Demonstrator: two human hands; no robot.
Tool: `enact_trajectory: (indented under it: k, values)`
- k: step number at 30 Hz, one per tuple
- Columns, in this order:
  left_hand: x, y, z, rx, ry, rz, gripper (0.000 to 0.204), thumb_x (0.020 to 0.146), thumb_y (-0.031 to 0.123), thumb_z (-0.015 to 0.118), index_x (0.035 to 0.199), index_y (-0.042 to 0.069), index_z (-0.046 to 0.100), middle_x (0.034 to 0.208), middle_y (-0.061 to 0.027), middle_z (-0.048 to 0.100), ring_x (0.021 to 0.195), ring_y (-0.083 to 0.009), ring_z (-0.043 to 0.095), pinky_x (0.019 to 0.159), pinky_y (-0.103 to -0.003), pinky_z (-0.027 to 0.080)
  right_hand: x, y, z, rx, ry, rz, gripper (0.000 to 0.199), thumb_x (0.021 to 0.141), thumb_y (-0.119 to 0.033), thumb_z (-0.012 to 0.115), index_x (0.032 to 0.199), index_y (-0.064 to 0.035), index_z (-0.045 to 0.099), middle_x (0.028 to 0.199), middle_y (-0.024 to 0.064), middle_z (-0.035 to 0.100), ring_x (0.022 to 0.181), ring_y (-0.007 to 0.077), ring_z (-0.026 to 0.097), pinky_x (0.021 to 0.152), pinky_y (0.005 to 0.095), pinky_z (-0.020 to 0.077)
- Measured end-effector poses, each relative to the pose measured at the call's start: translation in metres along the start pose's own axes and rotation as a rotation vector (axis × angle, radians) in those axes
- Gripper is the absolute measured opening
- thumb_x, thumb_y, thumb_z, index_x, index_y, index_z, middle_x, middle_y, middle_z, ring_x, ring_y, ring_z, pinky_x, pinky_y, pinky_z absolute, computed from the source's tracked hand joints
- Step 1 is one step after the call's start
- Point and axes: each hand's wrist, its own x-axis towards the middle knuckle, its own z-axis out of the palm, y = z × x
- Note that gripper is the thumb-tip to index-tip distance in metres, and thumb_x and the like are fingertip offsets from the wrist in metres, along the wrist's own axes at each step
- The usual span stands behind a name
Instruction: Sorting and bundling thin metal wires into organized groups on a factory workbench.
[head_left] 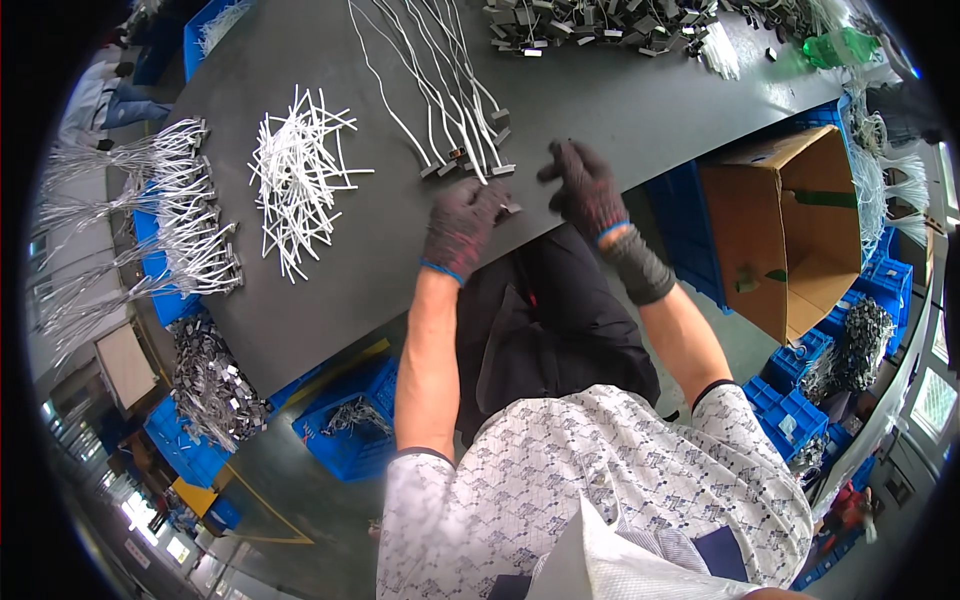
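Observation:
My left hand (462,228), in a dark knitted glove, is closed at the table's near edge. A small grey connector (512,209) pokes out by its fingertips, seemingly the end of a white cable. Just to the right, my gloved right hand (585,188) hovers with bent fingers apart and nothing visible in them. Beyond the left hand lie several long white cables (428,110), stretching away across the table with grey connectors (452,166) at their near ends. A loose heap of short white tubes (297,185) sits farther left.
Bundled white cables (195,215) hang over the dark table's (340,310) left edge. Grey connectors (620,25) and a green bottle (840,48) occupy the far side. An open cardboard box (740,225) stands at right, near blue crates (790,415). Another blue crate (335,455) is on the floor.

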Motion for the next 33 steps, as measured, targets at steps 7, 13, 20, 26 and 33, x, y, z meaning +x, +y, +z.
enact_trajectory:
  k: [7,13,20,26,33]
  values:
    - [0.042,-0.007,-0.065,0.476,0.301,-0.007,0.042,0.096,0.042,0.061,0.100,0.002,0.072,0.071,-0.0119,0.068,0.063,-0.0221,0.064,0.064,-0.039,0.051,0.132,-0.051,0.014,0.272,0.157,0.121,0.052,0.097,-0.031,0.065,0.142,-0.0069,0.052,0.110,0.0107,0.071,0.074,0.0209,0.072,0.062,0.0323,0.0573]
    - [0.078,-0.038,-0.127,0.791,0.571,-0.109,0.045,0.096,0.045,0.052,0.098,0.005,0.073,0.085,-0.0201,0.072,0.075,-0.0370,0.069,0.068,-0.046,0.052,0.200,-0.023,0.001,-0.958,0.123,-0.584,0.050,0.092,-0.003,0.064,0.140,-0.0149,0.057,0.108,0.0082,0.073,0.092,0.0160,0.070,0.082,0.0328,0.0595]
    - [0.102,-0.046,-0.174,1.024,0.743,-0.455,0.053,0.084,0.054,0.059,0.093,0.005,0.078,0.097,-0.0223,0.073,0.091,-0.0410,0.071,0.081,-0.049,0.055,0.173,-0.006,-0.030,-0.499,0.297,-0.445,0.037,0.090,-0.030,0.069,0.119,-0.0076,0.066,0.096,0.0115,0.073,0.081,0.0191,0.069,0.071,0.0332,0.0558]
    - [0.107,-0.081,-0.199,1.193,0.771,-0.326,0.044,0.087,0.044,0.062,0.090,0.003,0.078,0.093,-0.0218,0.074,0.091,-0.0390,0.073,0.083,-0.047,0.057,0.133,-0.022,-0.046,-0.949,0.548,-0.501,0.038,0.090,-0.038,0.066,0.117,-0.0112,0.066,0.105,0.0213,0.070,0.095,0.0433,0.067,0.082,0.0496,0.0540]
    - [0.073,-0.078,-0.163,0.390,0.544,-0.476,0.023,0.088,0.023,0.064,0.082,0.002,0.068,0.085,-0.0117,0.072,0.069,-0.0169,0.071,0.054,-0.031,0.052,0.096,0.012,-0.085,-1.072,0.413,-0.363,0.036,0.090,-0.037,0.066,0.107,-0.0059,0.069,0.097,0.0210,0.069,0.092,0.0400,0.068,0.080,0.0462,0.0543]
